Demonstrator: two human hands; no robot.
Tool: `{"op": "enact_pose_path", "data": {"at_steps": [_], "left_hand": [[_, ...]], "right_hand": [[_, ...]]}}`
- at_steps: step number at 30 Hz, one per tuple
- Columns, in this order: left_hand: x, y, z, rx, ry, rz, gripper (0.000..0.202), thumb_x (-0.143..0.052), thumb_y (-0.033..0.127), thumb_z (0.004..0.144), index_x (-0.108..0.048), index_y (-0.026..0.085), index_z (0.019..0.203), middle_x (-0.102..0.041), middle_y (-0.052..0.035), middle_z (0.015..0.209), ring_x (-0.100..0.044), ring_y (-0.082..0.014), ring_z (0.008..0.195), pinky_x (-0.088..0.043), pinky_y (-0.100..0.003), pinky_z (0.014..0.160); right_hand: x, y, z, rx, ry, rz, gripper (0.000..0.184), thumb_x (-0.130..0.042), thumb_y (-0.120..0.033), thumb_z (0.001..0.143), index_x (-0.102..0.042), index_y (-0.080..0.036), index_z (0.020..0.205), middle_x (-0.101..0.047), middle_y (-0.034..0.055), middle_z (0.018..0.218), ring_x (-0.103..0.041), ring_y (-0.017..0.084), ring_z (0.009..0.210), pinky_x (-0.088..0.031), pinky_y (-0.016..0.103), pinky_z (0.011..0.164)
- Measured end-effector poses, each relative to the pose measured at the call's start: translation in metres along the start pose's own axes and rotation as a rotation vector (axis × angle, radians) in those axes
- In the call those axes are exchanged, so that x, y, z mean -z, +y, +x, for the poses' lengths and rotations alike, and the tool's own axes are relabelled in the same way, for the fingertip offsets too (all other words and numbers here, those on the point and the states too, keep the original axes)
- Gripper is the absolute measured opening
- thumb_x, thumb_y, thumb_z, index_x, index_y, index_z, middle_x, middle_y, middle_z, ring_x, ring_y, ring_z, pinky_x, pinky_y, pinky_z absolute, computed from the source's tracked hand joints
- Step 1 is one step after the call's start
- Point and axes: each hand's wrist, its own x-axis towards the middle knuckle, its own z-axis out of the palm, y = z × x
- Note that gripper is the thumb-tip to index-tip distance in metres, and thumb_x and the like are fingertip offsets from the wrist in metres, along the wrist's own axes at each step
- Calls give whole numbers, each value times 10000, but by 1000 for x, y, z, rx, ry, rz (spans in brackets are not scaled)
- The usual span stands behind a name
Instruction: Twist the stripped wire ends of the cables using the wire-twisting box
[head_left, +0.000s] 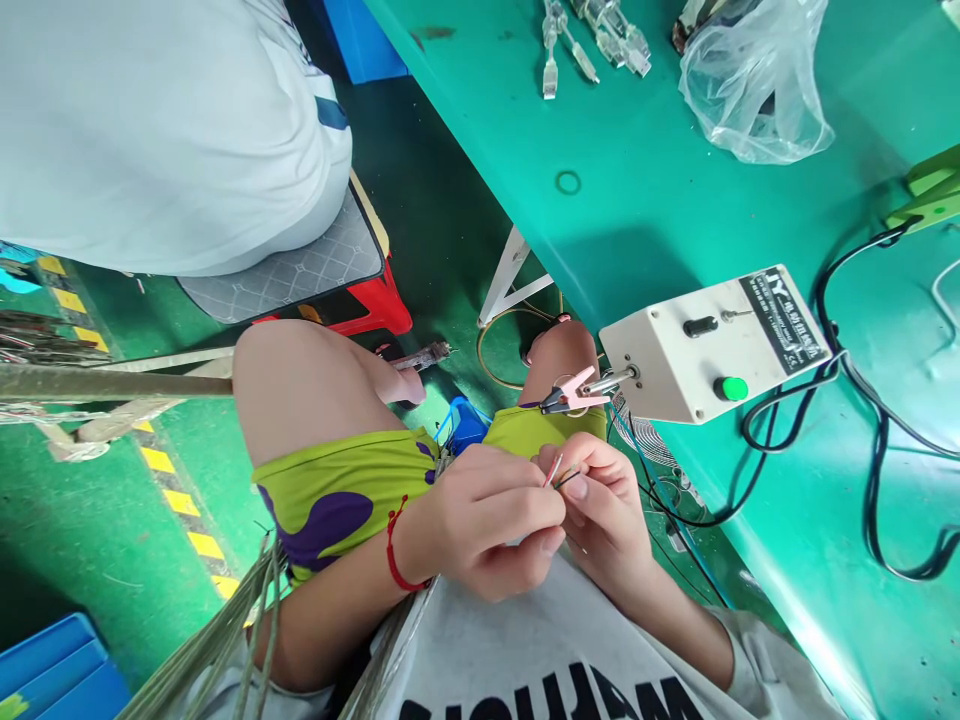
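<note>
My left hand, with a red cord bracelet at the wrist, is closed with its fingertips pinched together over my lap. My right hand meets it, thumb and forefinger closed. Between the fingertips, thin wires stick out, red, white and black, at the end of a cable mostly hidden by my hands. A bundle of pale grey cables hangs by my left forearm. Just beyond my hands, an alligator clip with pinkish and black parts sits on the shaft of a white machine box.
The green table fills the right side, with USB cables, a clear plastic bag, a rubber ring and black power cords. To the left, a person in white sits on a stool. A blue bin stands lower left.
</note>
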Motion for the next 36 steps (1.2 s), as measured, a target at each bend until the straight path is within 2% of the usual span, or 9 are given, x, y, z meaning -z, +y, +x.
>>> {"op": "enact_pose_path", "data": {"at_steps": [5, 8, 11, 13, 16, 22, 27, 31, 36], "left_hand": [[7, 2, -2, 50, 89, 132, 90, -583, 198, 1102, -641, 242, 1048, -713, 16, 718, -627, -152, 565, -537, -282, 599], [12, 0, -1, 97, 138, 162, 79, -620, 173, 1085, -670, 233, 1072, -762, 7, 747, -667, -144, 568, -551, -258, 588], [15, -4, 0, 128, 195, 206, 81, -641, 179, 1093, -694, 228, 1055, -763, 11, 733, -681, -141, 578, -563, -239, 593], [16, -6, 2, 145, 223, 230, 89, -643, 179, 1102, -696, 225, 1047, -749, 20, 714, -662, -133, 561, -558, -233, 589], [15, -8, 4, 176, 231, 247, 81, -656, 176, 1102, -698, 224, 1052, -743, 29, 705, -658, -128, 546, -552, -230, 580], [12, -11, 5, 259, 257, 207, 79, -697, 155, 1089, -719, 229, 1067, -749, 36, 689, -683, -123, 533, -543, -206, 540], [12, -14, 6, 290, 238, 212, 69, -703, 183, 1115, -720, 221, 1060, -766, 28, 711, -691, -115, 553, -559, -198, 550], [11, -15, 7, 300, 227, 221, 89, -694, 221, 1144, -711, 222, 1056, -741, 38, 692, -673, -108, 548, -554, -201, 551], [10, -15, 8, 254, 206, 280, 71, -693, 230, 1142, -690, 232, 1071, -740, 52, 690, -662, -117, 527, -573, -230, 581]], "right_hand": [[-1, 2, 16, 91, 21, -56, 306, -817, -552, 1048, -808, -262, 950, -474, -59, 606, -398, 179, 598, -386, 337, 630], [-4, 0, 29, 98, 55, -43, 363, -822, -620, 1016, -829, -279, 1140, -614, -2, 792, -500, 216, 722, -462, 358, 702], [-5, -4, 39, 95, 70, 22, 529, -872, -656, 934, -837, -310, 1333, -646, 45, 991, -533, 247, 812, -502, 396, 744], [-5, -4, 43, 98, 57, 57, 506, -870, -647, 929, -856, -308, 1305, -619, 50, 972, -504, 255, 788, -473, 409, 716], [-4, -4, 49, 107, -11, 82, 459, -814, -659, 967, -857, -295, 1243, -536, 16, 807, -411, 243, 695, -400, 402, 662], [-8, 0, 60, 139, -139, 130, 472, -746, -716, 995, -769, -347, 1289, -423, -48, 656, -329, 225, 578, -370, 388, 579], [-11, 3, 65, 199, -90, 106, 404, -790, -746, 1021, -768, -353, 1114, -308, -92, 560, -249, 188, 514, -331, 355, 529], [-14, 6, 70, 226, -7, 103, 511, -896, -838, 898, -807, -347, 1006, -243, -110, 504, -181, 172, 504, -295, 342, 504], [-14, 13, 71, 240, 35, 143, 457, -922, -811, 892, -869, -370, 1000, -216, -110, 469, -161, 170, 509, -295, 319, 511]]}}
